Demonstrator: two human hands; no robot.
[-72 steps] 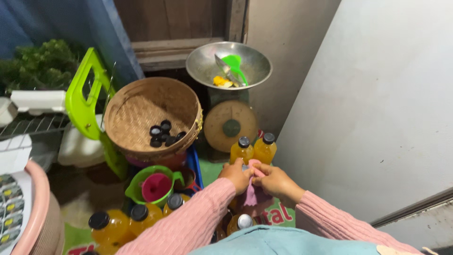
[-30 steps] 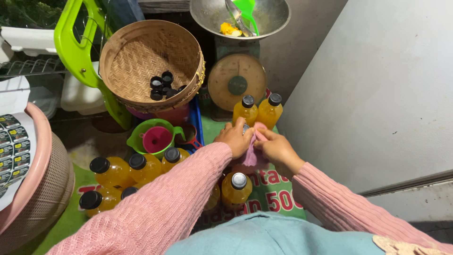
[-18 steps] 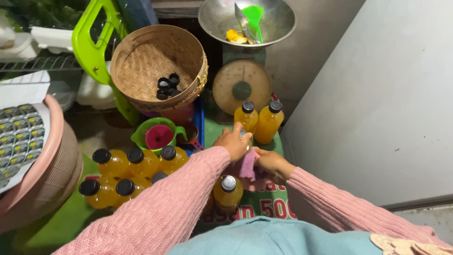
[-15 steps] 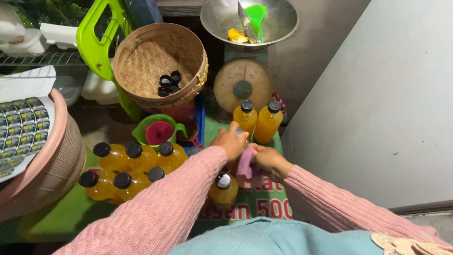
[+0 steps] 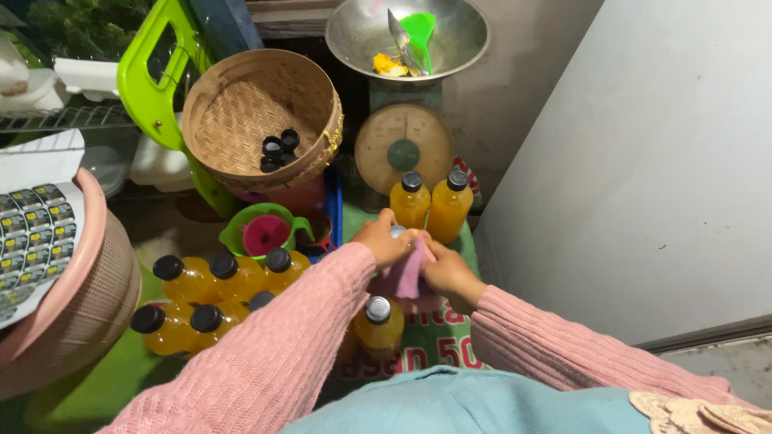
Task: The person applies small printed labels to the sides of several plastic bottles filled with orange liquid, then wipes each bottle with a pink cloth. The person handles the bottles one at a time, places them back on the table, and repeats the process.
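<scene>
My left hand (image 5: 383, 239) grips the top of a bottle that is mostly hidden under a pink cloth (image 5: 404, 275). My right hand (image 5: 447, 271) presses that cloth against the bottle's side. Just below them stands an uncapped bottle of orange juice (image 5: 378, 325) with a silvery mouth. Two capped orange bottles (image 5: 429, 204) stand beyond my hands, in front of a scale. Both sleeves are pink knit.
Several capped orange bottles (image 5: 211, 289) lie at the left beside a green funnel cup (image 5: 265, 233). A woven basket (image 5: 257, 112) holds black caps (image 5: 277, 149). A dial scale (image 5: 402, 145) carries a metal bowl (image 5: 406, 36). A pink basket (image 5: 76, 313) with a sticker sheet (image 5: 32, 233) sits far left. A grey wall (image 5: 643, 161) closes the right.
The view has tilted down and drawn nearer. My hands stay together on the cloth-wrapped bottle, shifting slightly as they work around it. The other bottles have not moved.
</scene>
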